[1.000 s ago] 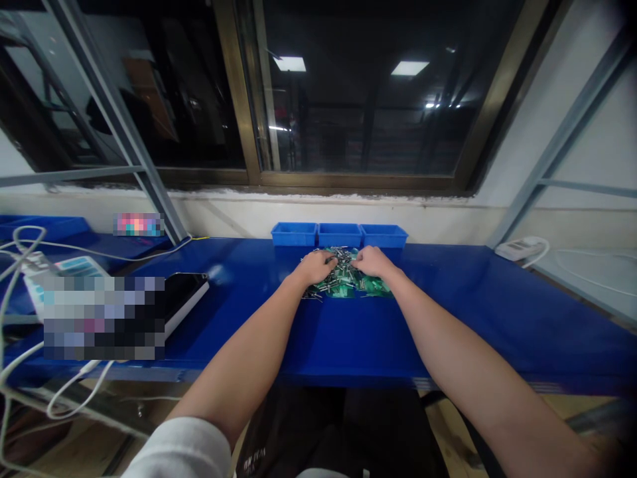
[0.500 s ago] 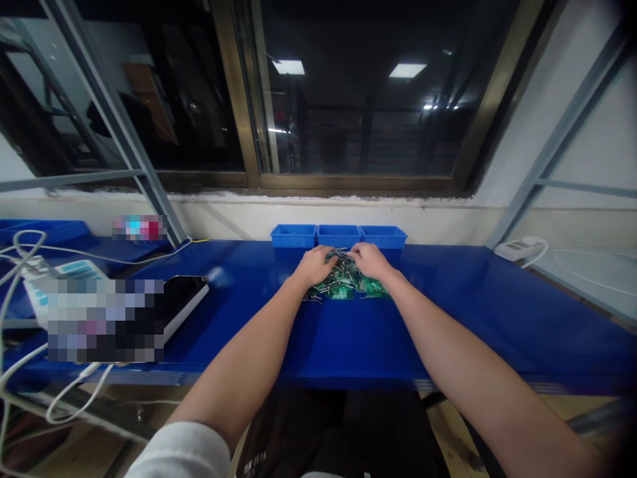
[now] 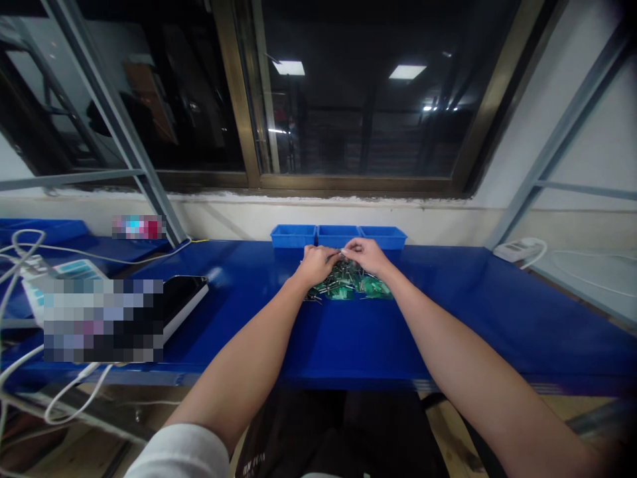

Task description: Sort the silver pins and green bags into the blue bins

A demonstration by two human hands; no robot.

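Note:
A heap of small metal pins or screws mixed with green pieces (image 3: pixel 341 287) lies on the blue table (image 3: pixel 358 338), in front of the bins. Over the heap's left back side is my left hand (image 3: pixel 318 263), its fingers closed and pointing inward. My right hand (image 3: pixel 365 255) is over the back right of the heap, thumb and fingers pinched together. The fingertips of both hands meet just above the heap. Whatever they pinch is too small to make out.
Three joined blue bins (image 3: pixel 338 235) stand behind the heap against the wall. At left are a dark-topped, partly blurred device (image 3: pixel 184 295) and white cables (image 3: pixel 94 392). A white power strip (image 3: pixel 517 249) lies at the right back, near a grey metal post (image 3: pixel 552 146).
My hands have drawn together, and their fingertips now meet above the heap. Before, they were apart, with the fingers in among the pieces.

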